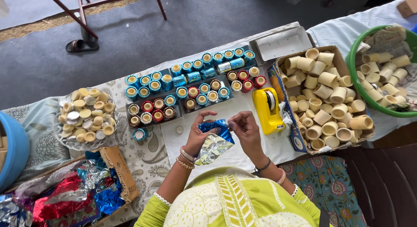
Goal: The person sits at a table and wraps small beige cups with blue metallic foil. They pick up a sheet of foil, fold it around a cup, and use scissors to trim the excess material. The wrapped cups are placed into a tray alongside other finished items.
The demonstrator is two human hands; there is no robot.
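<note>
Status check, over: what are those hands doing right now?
Left hand and right hand both pinching blue foil sheet. Yellow tape dispenser beside right hand. Nothing between them.

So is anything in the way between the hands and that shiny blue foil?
No, nothing visible is. The left hand and the right hand both already touch the blue foil, pinching it from either side above the white table cover. The yellow tape dispenser stands off to the right, apart from them.

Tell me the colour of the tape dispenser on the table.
The tape dispenser is yellow, seen best in the head view.
</note>
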